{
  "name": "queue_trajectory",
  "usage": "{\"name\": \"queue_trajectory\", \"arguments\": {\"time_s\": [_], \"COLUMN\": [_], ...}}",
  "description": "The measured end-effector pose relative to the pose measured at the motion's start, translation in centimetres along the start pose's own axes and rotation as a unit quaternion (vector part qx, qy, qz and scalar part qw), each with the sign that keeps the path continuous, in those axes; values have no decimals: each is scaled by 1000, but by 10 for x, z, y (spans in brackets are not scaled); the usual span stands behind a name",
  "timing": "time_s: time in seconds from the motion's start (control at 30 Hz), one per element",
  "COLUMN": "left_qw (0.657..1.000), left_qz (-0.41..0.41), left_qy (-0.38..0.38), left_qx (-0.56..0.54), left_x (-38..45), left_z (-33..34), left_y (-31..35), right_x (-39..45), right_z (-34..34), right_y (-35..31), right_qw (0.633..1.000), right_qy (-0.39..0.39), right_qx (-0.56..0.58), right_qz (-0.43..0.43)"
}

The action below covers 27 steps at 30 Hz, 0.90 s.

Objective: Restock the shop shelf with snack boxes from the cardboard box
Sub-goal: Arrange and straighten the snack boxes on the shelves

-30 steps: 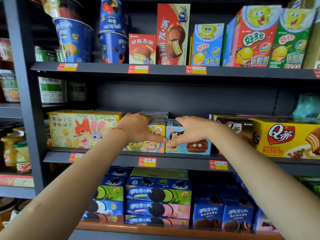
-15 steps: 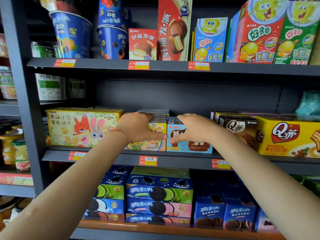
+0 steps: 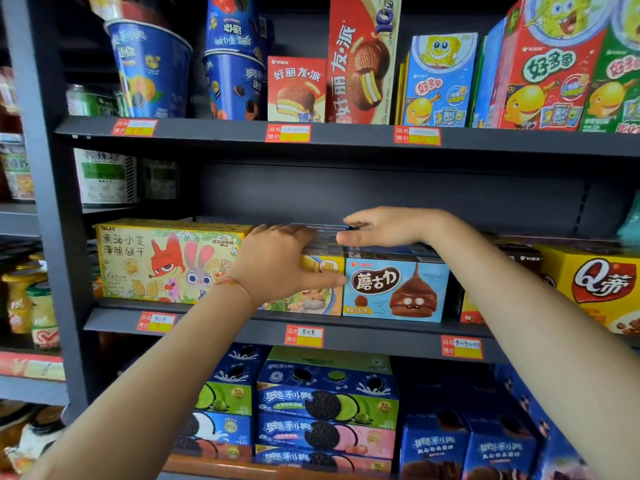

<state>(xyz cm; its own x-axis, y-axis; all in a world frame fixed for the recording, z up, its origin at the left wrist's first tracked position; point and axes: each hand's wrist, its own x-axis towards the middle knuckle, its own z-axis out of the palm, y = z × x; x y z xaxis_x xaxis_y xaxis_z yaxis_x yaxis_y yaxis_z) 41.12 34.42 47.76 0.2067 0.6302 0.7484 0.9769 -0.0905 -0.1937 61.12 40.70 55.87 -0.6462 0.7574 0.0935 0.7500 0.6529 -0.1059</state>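
On the middle shelf (image 3: 363, 329) stands a yellow snack box (image 3: 320, 296) with a blue chocolate-mushroom snack box (image 3: 394, 289) to its right. More thin boxes (image 3: 325, 237) are stacked flat on top of them. My left hand (image 3: 277, 265) grips the yellow box, fingers over its top and thumb across its front. My right hand (image 3: 384, 226) is palm down above the blue box, its straight fingers touching the right end of the top stacked boxes. The cardboard box is out of view.
A wide yellow cartoon biscuit box (image 3: 166, 261) stands left of my left hand, and yellow Q-brand cake boxes (image 3: 595, 285) stand at the right. Cookie cups and red pie boxes (image 3: 360, 60) fill the upper shelf, blue cookie boxes (image 3: 325, 410) the lower one. A dark gap lies above the stack.
My right hand has lifted off the front of the blue box to the top of the stack, which uncovers the box's face. My left hand stays on the yellow box.
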Motion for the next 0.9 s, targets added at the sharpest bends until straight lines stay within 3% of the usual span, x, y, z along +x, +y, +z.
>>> {"name": "queue_trajectory", "arguments": {"time_s": [0.2, 0.27, 0.4, 0.57, 0.9], "left_qw": [985, 992, 1000, 981, 978], "left_qz": [-8, 0, -4, -3, -29], "left_qy": [-154, -122, 13, 189, 205], "left_qx": [-71, -34, 18, 31, -12], "left_x": [19, 15, -4, -27, -34], "left_z": [3, 6, 6, 26, 43], "left_y": [-6, -6, -7, -1, 11], "right_x": [22, 25, 26, 31, 30], "right_z": [-1, -2, -2, 1, 4], "right_y": [-2, -3, -5, -7, -10], "right_qw": [998, 997, 995, 993, 995], "right_qy": [-61, -75, -96, -113, -94], "right_qx": [-27, -28, -24, -14, -41], "right_qz": [15, 14, -5, -17, -13]}}
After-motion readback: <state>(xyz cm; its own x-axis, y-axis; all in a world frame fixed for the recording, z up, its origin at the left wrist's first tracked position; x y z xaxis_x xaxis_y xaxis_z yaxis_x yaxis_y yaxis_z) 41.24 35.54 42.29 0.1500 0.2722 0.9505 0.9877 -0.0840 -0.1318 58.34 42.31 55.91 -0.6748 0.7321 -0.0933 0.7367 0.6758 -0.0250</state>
